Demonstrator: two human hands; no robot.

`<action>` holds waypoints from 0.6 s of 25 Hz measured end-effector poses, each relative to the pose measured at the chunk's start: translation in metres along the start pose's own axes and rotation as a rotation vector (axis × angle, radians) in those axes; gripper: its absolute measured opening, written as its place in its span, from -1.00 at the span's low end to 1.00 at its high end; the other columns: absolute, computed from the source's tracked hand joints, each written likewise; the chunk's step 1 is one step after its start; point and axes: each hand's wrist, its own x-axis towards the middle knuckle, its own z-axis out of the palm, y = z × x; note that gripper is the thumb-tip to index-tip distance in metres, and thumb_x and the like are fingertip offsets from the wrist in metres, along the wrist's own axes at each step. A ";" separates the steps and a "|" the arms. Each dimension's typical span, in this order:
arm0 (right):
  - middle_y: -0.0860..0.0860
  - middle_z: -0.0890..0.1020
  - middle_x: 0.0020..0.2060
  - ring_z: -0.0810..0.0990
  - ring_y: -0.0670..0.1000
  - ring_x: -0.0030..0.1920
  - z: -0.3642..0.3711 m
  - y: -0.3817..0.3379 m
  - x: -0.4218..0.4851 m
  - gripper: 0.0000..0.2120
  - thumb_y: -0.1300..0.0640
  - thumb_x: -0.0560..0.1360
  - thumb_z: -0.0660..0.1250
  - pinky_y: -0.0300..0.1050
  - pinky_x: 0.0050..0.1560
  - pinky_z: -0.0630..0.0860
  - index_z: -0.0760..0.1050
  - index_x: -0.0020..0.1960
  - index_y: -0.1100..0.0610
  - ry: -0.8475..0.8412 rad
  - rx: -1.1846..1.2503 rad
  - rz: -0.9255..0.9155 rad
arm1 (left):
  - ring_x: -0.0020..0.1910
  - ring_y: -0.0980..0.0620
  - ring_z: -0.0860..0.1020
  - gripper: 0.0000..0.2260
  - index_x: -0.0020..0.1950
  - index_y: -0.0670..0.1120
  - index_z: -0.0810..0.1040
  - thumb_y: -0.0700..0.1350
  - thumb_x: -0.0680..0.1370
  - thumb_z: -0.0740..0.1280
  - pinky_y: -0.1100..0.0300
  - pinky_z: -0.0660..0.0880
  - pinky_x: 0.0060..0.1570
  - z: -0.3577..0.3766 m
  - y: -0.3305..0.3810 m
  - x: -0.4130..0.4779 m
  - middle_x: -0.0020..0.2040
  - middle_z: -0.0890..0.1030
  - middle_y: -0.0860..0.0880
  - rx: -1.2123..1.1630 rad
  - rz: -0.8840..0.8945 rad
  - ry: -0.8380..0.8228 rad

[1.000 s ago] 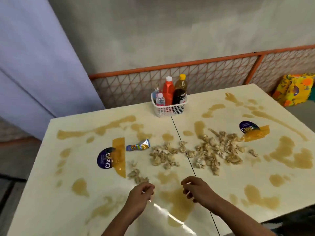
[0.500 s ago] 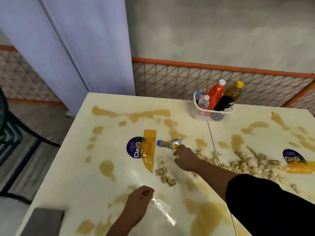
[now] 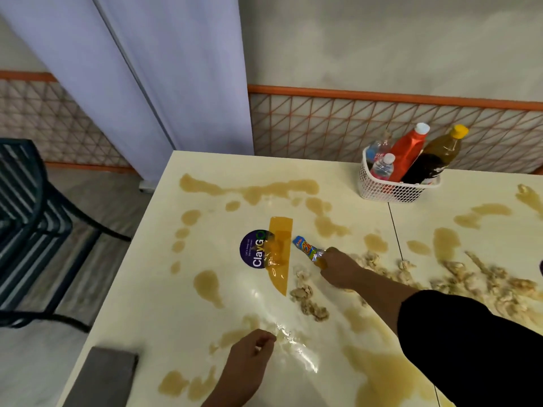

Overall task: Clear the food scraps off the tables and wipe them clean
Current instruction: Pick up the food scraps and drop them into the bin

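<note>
I'm watching the right hand [image 3: 338,268] reaching across the glossy cream counter [image 3: 164,289]. Its curled fingers are gripping the crinkled silver end of a shiny blue foil wrapper [image 3: 305,249], which is lying near the counter's middle. The left hand [image 3: 252,356] is showing by the near edge with its fingers curled in; I can't tell whether it is pinching anything. Pale, lumpy scraps [image 3: 308,298] are lying in a ragged band just beside the right hand and running on toward the right edge. Brown, wet-looking spills [image 3: 207,284] are pooling in blobs and streaks all over the counter. A round purple sticker [image 3: 252,251] is sitting just left of the wrapper, with a translucent amber strip [image 3: 280,259] overlapping it. At the far edge a white lattice plastic basket [image 3: 390,192] is holding bottles [image 3: 407,149].
</note>
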 end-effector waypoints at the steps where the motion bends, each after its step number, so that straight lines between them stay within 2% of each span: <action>1: 0.13 0.52 0.16 0.55 0.21 0.19 0.003 0.002 -0.001 -0.51 0.00 0.42 0.25 0.01 0.11 0.53 0.47 0.31 0.15 -0.005 -0.028 -0.010 | -0.25 0.23 0.58 -0.78 -0.17 0.24 0.64 -0.10 0.54 0.39 0.34 0.50 -0.13 0.001 0.004 0.003 -0.19 0.66 0.17 0.020 0.008 -0.010; 5: 0.06 0.40 0.32 0.33 0.21 0.32 -0.001 -0.005 -0.017 -0.57 0.04 0.49 0.29 0.10 0.26 0.44 0.49 0.36 -0.02 -0.012 -0.174 -0.137 | -0.05 0.22 0.56 -0.82 -0.10 0.22 0.60 -0.09 0.57 0.35 0.43 0.41 -0.01 0.012 0.030 0.032 -0.04 0.60 0.15 0.228 0.185 -0.027; 7: 0.07 0.35 0.39 0.27 0.22 0.35 0.001 -0.009 -0.016 -0.56 0.03 0.53 0.27 0.11 0.33 0.38 0.46 0.41 -0.07 -0.015 -0.232 -0.175 | 0.10 0.16 0.53 -0.86 0.03 0.16 0.62 -0.07 0.57 0.33 0.31 0.43 0.16 0.023 0.045 0.058 0.12 0.54 0.14 0.396 0.335 -0.003; 9: 0.10 0.35 0.42 0.27 0.22 0.38 0.008 -0.015 -0.010 -0.59 0.01 0.57 0.22 0.11 0.36 0.30 0.44 0.41 -0.06 -0.038 -0.207 -0.151 | 0.27 0.04 0.46 -0.79 0.17 0.10 0.61 -0.04 0.57 0.30 0.15 0.44 0.24 0.034 0.058 0.084 0.31 0.47 0.04 0.588 0.414 -0.003; 12: 0.16 0.43 0.32 0.33 0.22 0.33 0.016 -0.019 -0.006 -0.63 0.03 0.54 0.20 0.13 0.24 0.36 0.47 0.30 0.10 0.003 -0.113 -0.093 | 0.43 -0.06 0.34 -0.72 0.30 0.11 0.53 -0.01 0.59 0.25 0.02 0.46 0.24 0.040 0.073 0.112 0.50 0.28 0.00 0.798 0.409 -0.071; 14: 0.15 0.44 0.23 0.38 0.23 0.27 0.021 -0.018 -0.011 -0.60 0.04 0.52 0.18 0.07 0.10 0.44 0.46 0.30 0.17 0.079 -0.102 -0.093 | 0.48 -0.06 0.30 -0.69 0.34 0.12 0.49 0.01 0.60 0.22 0.01 0.43 0.25 0.040 0.075 0.123 0.56 0.20 0.00 0.872 0.402 -0.106; 15: 0.14 0.47 0.21 0.42 0.23 0.26 0.023 -0.016 -0.013 -0.57 0.03 0.48 0.16 0.04 0.09 0.45 0.47 0.29 0.18 0.150 -0.065 -0.116 | 0.49 -0.05 0.28 -0.69 0.35 0.12 0.49 0.02 0.61 0.21 0.02 0.42 0.26 0.040 0.074 0.127 0.57 0.18 0.01 0.891 0.404 -0.114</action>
